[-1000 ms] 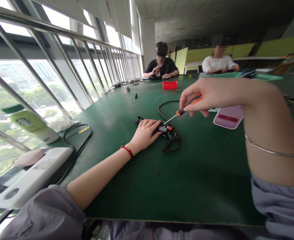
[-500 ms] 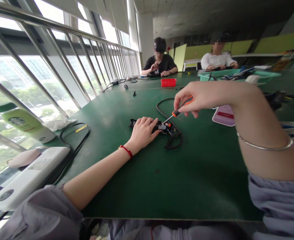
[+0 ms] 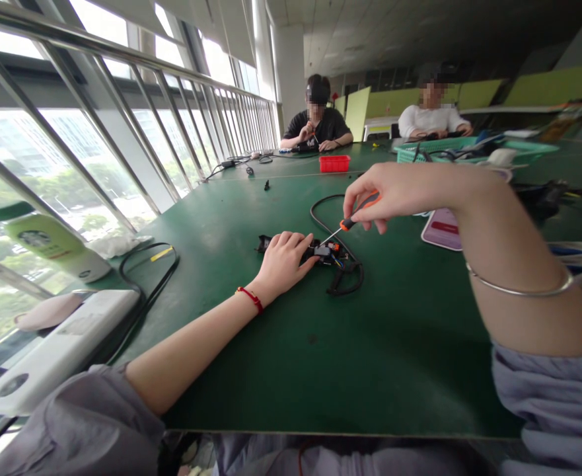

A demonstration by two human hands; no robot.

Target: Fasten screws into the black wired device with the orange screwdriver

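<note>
On the green table lies a small black device with its inner parts exposed, blue and yellow wires and an orange piece among them. My left hand is closed over its left part and holds it down; the palm hides much of it. In my right hand is a screwdriver with an orange and black handle, gripped by the fingers and tilted. Its thin metal shaft points down left, and the tip meets the device beside my left fingertips. A black cable loops around from the device.
At left are a white box-shaped unit, a green-and-white bottle and a black cord. A phone lies by my right forearm. Farther off are a red tray, a green basket and two seated people.
Both hands keep nearly the same place. The screwdriver handle and my right hand have shifted very slightly; its tip stays on the device.
</note>
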